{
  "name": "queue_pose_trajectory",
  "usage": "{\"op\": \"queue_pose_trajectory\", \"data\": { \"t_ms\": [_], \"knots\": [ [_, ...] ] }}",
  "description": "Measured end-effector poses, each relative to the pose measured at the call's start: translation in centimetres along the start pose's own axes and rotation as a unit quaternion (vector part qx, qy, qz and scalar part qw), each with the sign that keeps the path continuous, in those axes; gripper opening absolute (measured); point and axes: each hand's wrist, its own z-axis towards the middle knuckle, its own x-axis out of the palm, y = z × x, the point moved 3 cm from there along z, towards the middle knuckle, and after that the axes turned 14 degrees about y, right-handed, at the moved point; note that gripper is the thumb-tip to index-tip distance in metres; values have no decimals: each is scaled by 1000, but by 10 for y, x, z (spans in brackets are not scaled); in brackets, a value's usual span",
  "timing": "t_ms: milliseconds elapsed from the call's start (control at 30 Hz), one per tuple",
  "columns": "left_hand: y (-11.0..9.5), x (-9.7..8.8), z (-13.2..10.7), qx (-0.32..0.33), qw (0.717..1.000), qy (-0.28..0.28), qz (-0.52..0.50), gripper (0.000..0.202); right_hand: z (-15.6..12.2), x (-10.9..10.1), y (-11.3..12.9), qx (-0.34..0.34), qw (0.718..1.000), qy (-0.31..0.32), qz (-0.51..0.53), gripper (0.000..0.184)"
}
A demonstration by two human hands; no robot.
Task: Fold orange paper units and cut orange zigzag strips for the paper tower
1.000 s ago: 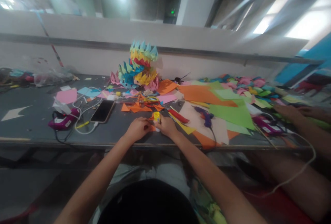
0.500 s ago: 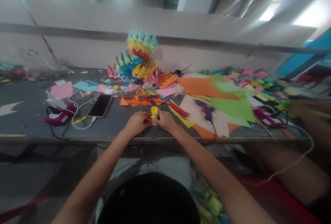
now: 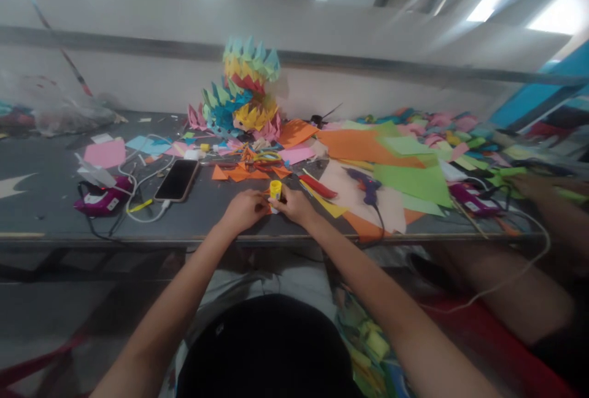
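My left hand [image 3: 242, 210] and my right hand [image 3: 294, 206] meet near the front edge of the dark table [image 3: 55, 217]. Between them stands a small glue stick with a yellow cap [image 3: 275, 192], gripped by my right hand. My left hand pinches a small orange paper piece [image 3: 265, 208] beside it. Folded orange paper triangles [image 3: 239, 173] lie just beyond my hands. A tall stacked paper model [image 3: 243, 94] in blue, yellow, red and pink stands at the back by the wall.
A phone [image 3: 177, 179] on a white cable lies left of my hands, with a magenta glue gun [image 3: 99, 200] further left. Red scissors [image 3: 317, 186], a purple glue gun [image 3: 365, 186] and orange and green sheets [image 3: 409, 180] lie right. Another person's arm [image 3: 547, 202] works at far right.
The view has drifted so that everything sits a little lower and closer. My hands stay together at the glue stick, shifting only slightly. The other person's hand at the right has moved a little.
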Motion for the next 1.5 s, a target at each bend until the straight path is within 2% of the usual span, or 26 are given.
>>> {"op": "queue_pose_trajectory", "data": {
  "t_ms": [233, 367, 533, 833, 1000, 1167, 1367, 1500],
  "knots": [
    [-2, -2, -1, -17, 1000, 10, 2, 10, 2, 0, 4, 6, 998, -38, -51, 35],
    [-2, -3, -1, -12, 1000, 14, -2, 12, -1, -1, -1, 19, 999, -33, -7, 34],
    [0, -1, -1, -6, 1000, 6, 5, 11, -2, 0, -1, -7, 998, 5, 59, 34],
    [-3, -2, -1, -13, 1000, 12, 6, 15, 2, -4, 3, 8, 999, -32, -23, 36],
    [-3, -3, -1, -13, 1000, 10, 4, 14, -1, -6, -1, 18, 999, -40, 26, 32],
    [-1, -1, -1, -16, 1000, 10, 7, 12, -2, -4, 1, -15, 993, -22, 116, 33],
    [-2, -2, -1, -23, 999, 19, 14, 12, 1, -5, 4, -1, 999, -33, 41, 33],
    [-2, -2, -1, -19, 1000, 19, 15, 15, -1, -6, -1, 26, 995, -64, 68, 27]
  ]
}}
